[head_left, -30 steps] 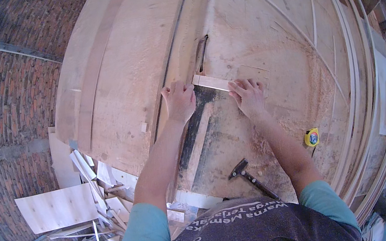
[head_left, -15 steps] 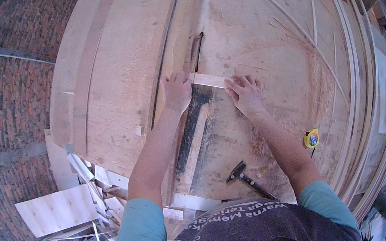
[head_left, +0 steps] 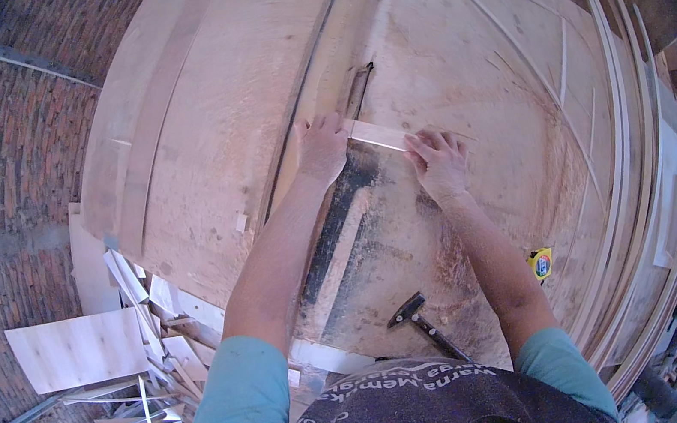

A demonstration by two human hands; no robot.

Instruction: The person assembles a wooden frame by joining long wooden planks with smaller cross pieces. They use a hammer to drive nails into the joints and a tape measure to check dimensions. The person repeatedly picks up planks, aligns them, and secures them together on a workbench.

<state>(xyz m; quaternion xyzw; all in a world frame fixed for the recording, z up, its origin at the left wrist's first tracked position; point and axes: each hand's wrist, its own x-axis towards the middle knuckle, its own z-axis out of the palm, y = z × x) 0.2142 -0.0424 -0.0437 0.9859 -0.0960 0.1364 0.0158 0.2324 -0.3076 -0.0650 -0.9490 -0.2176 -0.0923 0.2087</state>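
Note:
A short pale wood strip (head_left: 376, 134) lies across the dusty plywood table (head_left: 473, 63). My left hand (head_left: 321, 146) presses on its left end and my right hand (head_left: 436, 160) on its right end, fingers spread flat. Just beyond the strip a dark slot with a saw blade (head_left: 358, 92) cuts into the table. Below the strip a dark band (head_left: 347, 210) runs toward me between my forearms.
A hammer (head_left: 424, 325) lies on the sawdust near my body. A yellow tape measure (head_left: 540, 263) sits at the right. Wide plywood sheets (head_left: 204, 118) lean at the left. Offcuts (head_left: 116, 355) pile on the brick floor. Thin curved strips (head_left: 656, 193) stack along the right edge.
Both hands have slid the wood strip a little farther along the table toward the slot; the view has shifted slightly with them.

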